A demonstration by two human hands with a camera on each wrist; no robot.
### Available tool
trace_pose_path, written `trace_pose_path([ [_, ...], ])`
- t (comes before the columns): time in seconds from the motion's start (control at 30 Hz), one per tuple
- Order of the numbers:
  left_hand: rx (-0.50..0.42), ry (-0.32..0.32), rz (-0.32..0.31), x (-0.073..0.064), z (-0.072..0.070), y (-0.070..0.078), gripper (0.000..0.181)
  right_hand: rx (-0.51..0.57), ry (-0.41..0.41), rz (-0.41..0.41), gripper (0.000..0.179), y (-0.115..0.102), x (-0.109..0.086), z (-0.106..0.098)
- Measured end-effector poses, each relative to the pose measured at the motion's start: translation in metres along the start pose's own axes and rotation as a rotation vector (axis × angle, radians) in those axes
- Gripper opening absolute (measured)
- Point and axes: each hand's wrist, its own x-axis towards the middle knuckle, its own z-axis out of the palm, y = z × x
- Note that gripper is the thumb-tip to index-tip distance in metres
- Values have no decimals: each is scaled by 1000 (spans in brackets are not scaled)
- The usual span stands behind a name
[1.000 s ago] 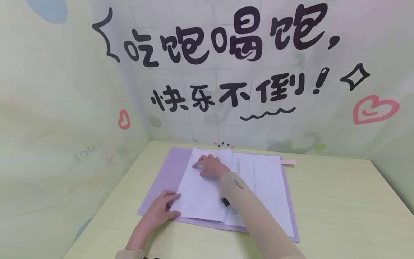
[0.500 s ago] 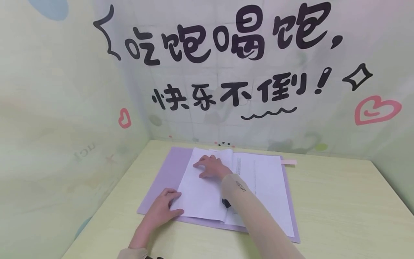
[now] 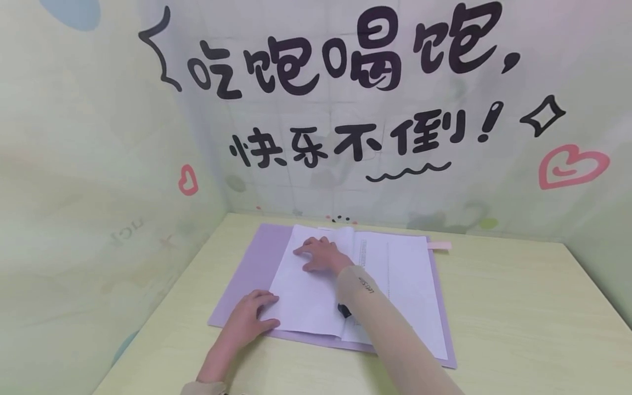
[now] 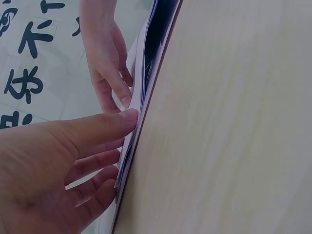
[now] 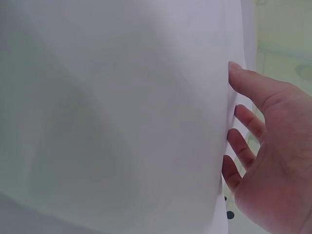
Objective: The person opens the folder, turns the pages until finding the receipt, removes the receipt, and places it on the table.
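At six o'clock in the head view, a purple folder (image 3: 252, 269) lies open on the worktop (image 3: 518, 307). The left hand (image 3: 247, 318) touches its white page (image 3: 306, 302) at eight o'clock, the right hand (image 3: 321, 255) at twelve, both hands loosely spread, gripping nothing.

Purple folder (image 3: 254, 269), open on table (image 3: 518, 307), blank left page (image 3: 306, 302), printed right page (image 3: 410, 280)
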Motion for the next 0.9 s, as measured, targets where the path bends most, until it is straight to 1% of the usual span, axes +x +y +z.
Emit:
trace_pose_path([
  [0.23, -16, 0, 0, 1, 0, -2, 47, 20, 0, 2, 50, 0, -1, -1],
  [0.43, -20, 0, 0, 3, 1, -4, 47, -4, 0, -4, 50, 2, 1, 1],
  [0.67, -22, 4, -1, 3, 0, -1, 46, -36, -6, -5, 50, 1, 1, 1],
  [0.8, -28, 4, 3, 3, 0, 0, 46, -67, 4, -23, 47, 3, 1, 3],
  [0.9, -26, 6, 2, 3, -1, -1, 46, -45, 23, -56, 46, 6, -1, 3],
])
